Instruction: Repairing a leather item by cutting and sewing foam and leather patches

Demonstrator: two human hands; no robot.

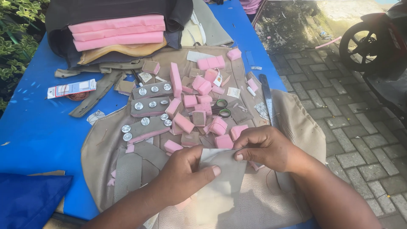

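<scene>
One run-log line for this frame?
left hand: pinching beige fabric piece | right hand: gripping its top edge | nearby: pink foam blocks, scissors | surface: blue table

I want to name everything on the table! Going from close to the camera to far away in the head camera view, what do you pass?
Grey fabric piece held by both hands → scissors among pink foam blocks → stacked pink foam sheets.
</scene>
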